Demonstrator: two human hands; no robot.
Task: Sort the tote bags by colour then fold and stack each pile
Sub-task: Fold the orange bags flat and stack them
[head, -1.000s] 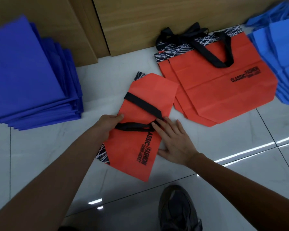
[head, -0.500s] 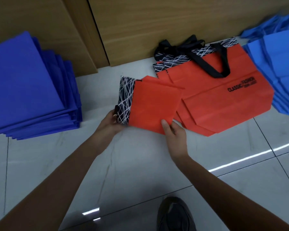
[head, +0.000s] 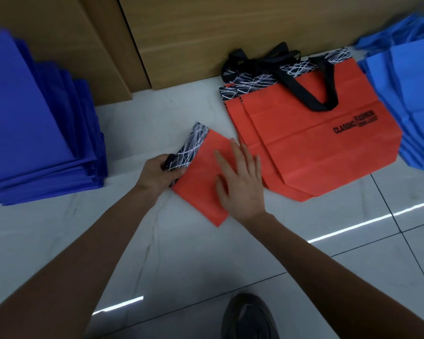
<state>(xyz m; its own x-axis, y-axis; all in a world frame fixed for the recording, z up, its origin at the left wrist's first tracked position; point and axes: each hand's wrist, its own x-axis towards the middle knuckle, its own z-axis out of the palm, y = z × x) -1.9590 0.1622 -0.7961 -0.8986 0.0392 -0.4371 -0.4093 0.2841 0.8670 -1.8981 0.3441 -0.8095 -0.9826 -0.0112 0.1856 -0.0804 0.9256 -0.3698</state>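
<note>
Folded orange tote bag (head: 201,182): sits at the centre of the frame on the white tiled floor (head: 181,253), doubled into a small tilted rectangle, with its black-and-white scribble-patterned band (head: 191,145) along the upper left edge. Gripped at that patterned end by the left hand (head: 157,176), fingers curled round the edge and a bit of black strap. Pressed flat from above by the right hand (head: 240,184), fingers straight and spread across the orange cloth. Hands apart, one at each side of the same bag. Just to its right, close against its upper right corner, a pile of unfolded orange tote bags (head: 304,148), lying flat with black handles (head: 311,94) looped across the top and "CLASSIC FASHION" printed on the face. At the left of the frame, a tall stack of folded dark blue bags (head: 30,118). At the right edge, a looser pile of lighter blue bags (head: 414,106), partly cut off. Along the top, wooden panels (head: 206,33). At the bottom centre, a dark shoe (head: 250,316).
</note>
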